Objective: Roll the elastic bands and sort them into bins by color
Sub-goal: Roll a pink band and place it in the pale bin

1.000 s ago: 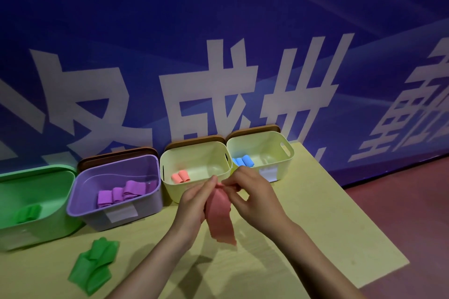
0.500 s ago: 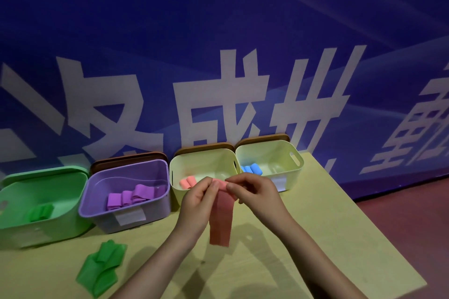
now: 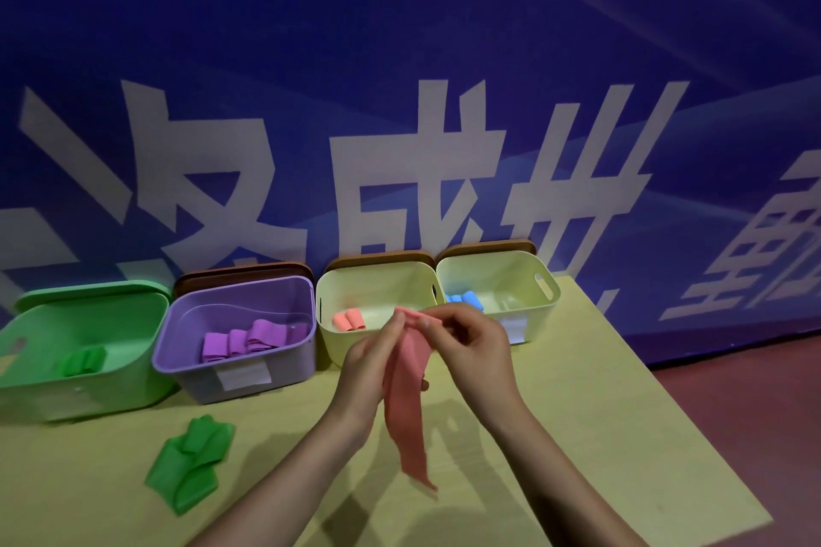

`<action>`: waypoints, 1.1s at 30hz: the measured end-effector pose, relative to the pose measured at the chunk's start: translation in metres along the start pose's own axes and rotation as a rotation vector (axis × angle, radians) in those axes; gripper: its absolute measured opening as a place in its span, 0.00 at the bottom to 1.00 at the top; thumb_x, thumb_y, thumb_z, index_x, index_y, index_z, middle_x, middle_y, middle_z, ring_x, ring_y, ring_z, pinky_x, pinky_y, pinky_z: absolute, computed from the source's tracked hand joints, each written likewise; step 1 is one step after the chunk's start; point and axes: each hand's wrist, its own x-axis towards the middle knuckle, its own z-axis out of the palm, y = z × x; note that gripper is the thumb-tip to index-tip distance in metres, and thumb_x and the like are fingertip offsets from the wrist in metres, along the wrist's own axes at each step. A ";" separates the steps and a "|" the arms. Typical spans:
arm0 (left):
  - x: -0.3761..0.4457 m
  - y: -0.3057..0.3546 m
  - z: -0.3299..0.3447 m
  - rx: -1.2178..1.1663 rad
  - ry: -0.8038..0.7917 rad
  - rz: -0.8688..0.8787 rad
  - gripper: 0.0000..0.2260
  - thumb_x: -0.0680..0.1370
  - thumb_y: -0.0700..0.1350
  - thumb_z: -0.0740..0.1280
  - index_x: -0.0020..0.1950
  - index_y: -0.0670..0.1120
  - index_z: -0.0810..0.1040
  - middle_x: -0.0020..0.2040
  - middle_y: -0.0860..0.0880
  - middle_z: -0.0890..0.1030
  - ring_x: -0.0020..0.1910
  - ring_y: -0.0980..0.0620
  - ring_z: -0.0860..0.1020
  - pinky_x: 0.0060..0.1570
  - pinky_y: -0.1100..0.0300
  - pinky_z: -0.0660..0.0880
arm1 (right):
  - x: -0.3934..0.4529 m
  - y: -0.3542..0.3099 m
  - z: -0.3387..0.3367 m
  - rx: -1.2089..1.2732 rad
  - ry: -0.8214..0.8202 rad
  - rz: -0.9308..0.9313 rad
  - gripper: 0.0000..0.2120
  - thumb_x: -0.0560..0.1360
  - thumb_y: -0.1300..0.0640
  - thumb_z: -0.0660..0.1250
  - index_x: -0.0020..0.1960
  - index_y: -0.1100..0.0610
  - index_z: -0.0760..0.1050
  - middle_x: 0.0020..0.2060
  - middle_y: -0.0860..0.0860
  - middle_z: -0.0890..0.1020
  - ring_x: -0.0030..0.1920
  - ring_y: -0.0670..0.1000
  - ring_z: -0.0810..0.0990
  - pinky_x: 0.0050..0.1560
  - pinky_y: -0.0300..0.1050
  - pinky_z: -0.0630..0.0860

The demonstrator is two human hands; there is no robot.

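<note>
Both hands up over the tabletop's (image 3: 577, 435) middle: left hand (image 3: 371, 369) and right hand (image 3: 471, 351) pinching the pink band's (image 3: 406, 404) top end, its tail dangling toward the near edge.

Exhibition-style hall: printed blue banner wall (image 3: 400, 58) behind a table (image 3: 622, 435)

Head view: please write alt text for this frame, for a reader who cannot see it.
Both hands, left hand and right hand, pinch the top of a hanging pink band above a yellow table. Behind stand a green bin, purple bin and two cream bins holding rolled bands; a loose green band lies left.
</note>
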 end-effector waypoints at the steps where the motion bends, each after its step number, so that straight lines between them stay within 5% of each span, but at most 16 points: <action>1: -0.001 -0.001 0.000 -0.007 0.007 0.001 0.14 0.77 0.54 0.64 0.44 0.47 0.84 0.40 0.41 0.83 0.31 0.46 0.80 0.40 0.50 0.77 | 0.001 0.002 -0.003 -0.095 0.004 -0.071 0.02 0.73 0.60 0.72 0.43 0.56 0.84 0.34 0.47 0.81 0.37 0.45 0.76 0.40 0.35 0.72; 4: -0.001 -0.003 0.002 -0.020 0.001 0.026 0.14 0.78 0.51 0.63 0.45 0.42 0.82 0.38 0.40 0.82 0.31 0.46 0.80 0.39 0.52 0.78 | -0.002 0.012 -0.009 -0.337 -0.048 -0.266 0.04 0.72 0.59 0.72 0.45 0.55 0.84 0.34 0.46 0.78 0.36 0.45 0.74 0.38 0.35 0.71; 9: -0.004 -0.008 0.009 0.040 -0.020 0.037 0.11 0.80 0.45 0.62 0.44 0.44 0.82 0.37 0.43 0.82 0.33 0.45 0.80 0.31 0.58 0.77 | -0.003 0.014 -0.028 -0.285 -0.132 -0.214 0.07 0.71 0.61 0.73 0.48 0.52 0.85 0.37 0.51 0.80 0.37 0.47 0.76 0.41 0.39 0.73; 16: -0.003 -0.020 0.018 0.110 -0.091 0.070 0.13 0.81 0.47 0.61 0.46 0.50 0.85 0.49 0.46 0.84 0.49 0.51 0.80 0.51 0.56 0.72 | -0.011 0.012 -0.045 -0.217 -0.121 -0.129 0.09 0.72 0.61 0.73 0.48 0.49 0.84 0.39 0.49 0.81 0.41 0.47 0.77 0.44 0.39 0.75; 20: -0.008 -0.018 0.020 0.197 -0.133 0.128 0.15 0.82 0.43 0.59 0.43 0.53 0.82 0.44 0.55 0.84 0.47 0.59 0.79 0.50 0.63 0.73 | -0.016 0.010 -0.048 -0.028 -0.093 0.094 0.10 0.74 0.61 0.70 0.51 0.48 0.82 0.42 0.44 0.84 0.44 0.44 0.80 0.48 0.40 0.76; 27: -0.009 -0.020 0.021 0.325 -0.135 0.261 0.14 0.81 0.37 0.59 0.45 0.49 0.82 0.37 0.59 0.82 0.37 0.64 0.76 0.39 0.71 0.70 | -0.022 0.013 -0.041 -0.054 -0.124 0.149 0.06 0.76 0.60 0.69 0.40 0.57 0.78 0.30 0.45 0.77 0.33 0.43 0.72 0.36 0.36 0.68; 33: -0.003 -0.018 0.017 0.389 -0.211 0.313 0.12 0.81 0.41 0.61 0.47 0.46 0.84 0.47 0.52 0.85 0.50 0.54 0.81 0.51 0.65 0.74 | -0.020 0.018 -0.041 -0.104 -0.123 0.076 0.10 0.75 0.58 0.70 0.36 0.53 0.74 0.29 0.44 0.74 0.32 0.42 0.69 0.34 0.35 0.66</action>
